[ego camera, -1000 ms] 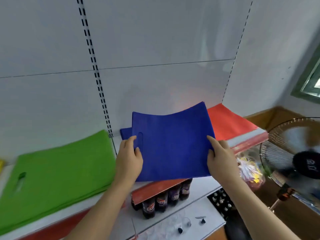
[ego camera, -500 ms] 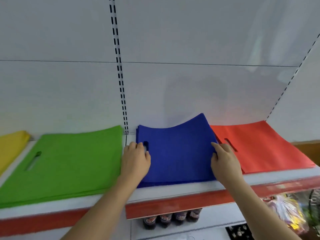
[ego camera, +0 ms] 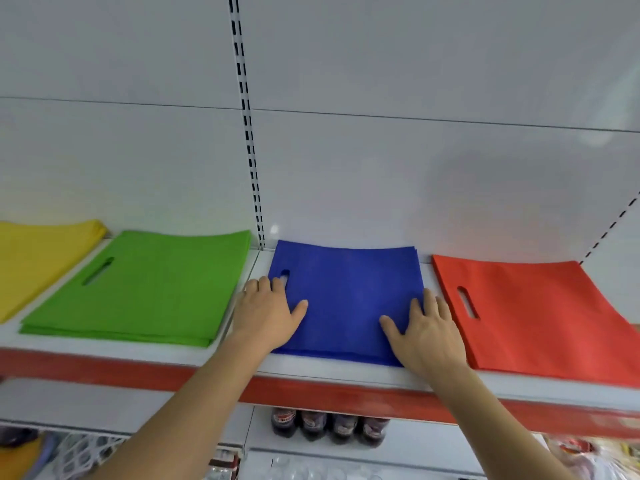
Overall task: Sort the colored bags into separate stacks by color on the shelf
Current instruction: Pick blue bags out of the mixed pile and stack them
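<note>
White shelf (ego camera: 311, 374) with a red front strip, white slotted back panel (ego camera: 346, 150) behind it. Four bag stacks lie flat in a row on the shelf: yellow stack (ego camera: 31, 261) far left and cut off by the frame edge, green stack (ego camera: 145, 289) next, blue stack (ego camera: 349, 299) in the middle, red stack (ego camera: 533, 317) on the right. Stacks are apart from each other, with white shelf showing between them. Green and red each show a handle slot on top.

Your left hand (ego camera: 266, 313) lies palm down on the near left part of the blue stack, fingers (ego camera: 265, 289) spread and flat, pointing to the far side. One fingertip sits right at the blue bag's handle slot; can't tell if it goes into the slot. Thumb lies out on the blue fabric toward the right.

Your right hand (ego camera: 427, 334) lies palm down on the near right part of the blue stack, fingers spread and flat, thumb out to the left on the fabric. Its outer fingers sit at the stack's right edge, just beside the red stack, not touching red as far as visible.

Neither hand pinches or grips anything; both press flat on top of blue.

Dark bottles (ego camera: 329, 426) stand on the lower shelf below the blue stack.
</note>
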The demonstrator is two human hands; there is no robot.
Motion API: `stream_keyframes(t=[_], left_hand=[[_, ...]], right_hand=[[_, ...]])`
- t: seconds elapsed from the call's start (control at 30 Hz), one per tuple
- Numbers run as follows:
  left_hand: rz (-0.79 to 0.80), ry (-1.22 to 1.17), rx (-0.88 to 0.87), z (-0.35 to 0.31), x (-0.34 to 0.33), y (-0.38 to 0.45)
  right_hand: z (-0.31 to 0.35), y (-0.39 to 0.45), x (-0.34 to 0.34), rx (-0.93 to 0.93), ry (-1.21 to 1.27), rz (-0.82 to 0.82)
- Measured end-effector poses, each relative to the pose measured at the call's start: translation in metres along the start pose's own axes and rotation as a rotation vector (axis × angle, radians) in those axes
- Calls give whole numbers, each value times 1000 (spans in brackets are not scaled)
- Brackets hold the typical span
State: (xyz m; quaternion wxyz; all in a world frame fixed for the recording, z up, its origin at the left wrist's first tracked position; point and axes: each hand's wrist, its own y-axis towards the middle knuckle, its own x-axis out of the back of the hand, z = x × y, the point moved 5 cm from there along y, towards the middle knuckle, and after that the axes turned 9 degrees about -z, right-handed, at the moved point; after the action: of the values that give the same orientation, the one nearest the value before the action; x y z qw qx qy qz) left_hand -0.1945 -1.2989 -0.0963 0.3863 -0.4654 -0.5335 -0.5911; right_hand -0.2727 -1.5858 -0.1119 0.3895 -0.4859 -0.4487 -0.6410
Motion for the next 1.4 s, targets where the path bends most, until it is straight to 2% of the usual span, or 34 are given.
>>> stream_keyframes(t=[0.13, 0.27, 0.37, 0.43, 0.73, 1.07, 1.4], left_hand=[[6, -48, 42, -3, 10, 0], [-139, -97, 88, 7, 32, -4], [-229, -98, 123, 28, 47, -17], [-209, -60, 155, 50, 50, -27], [-219, 34, 375, 217, 81, -91], [-256, 100, 588, 447, 125, -190], [-287, 150, 771, 626, 136, -241]], right_hand=[[6, -3, 6, 9, -18, 21], [21, 5, 19, 67, -20, -50], [54, 7, 23, 152, 5, -91], [88, 3, 24, 218, 25, -103], [288, -45, 35, 559, 110, -162], [545, -146, 31, 793, 314, -203], [757, -193, 10, 1003, 380, -174]])
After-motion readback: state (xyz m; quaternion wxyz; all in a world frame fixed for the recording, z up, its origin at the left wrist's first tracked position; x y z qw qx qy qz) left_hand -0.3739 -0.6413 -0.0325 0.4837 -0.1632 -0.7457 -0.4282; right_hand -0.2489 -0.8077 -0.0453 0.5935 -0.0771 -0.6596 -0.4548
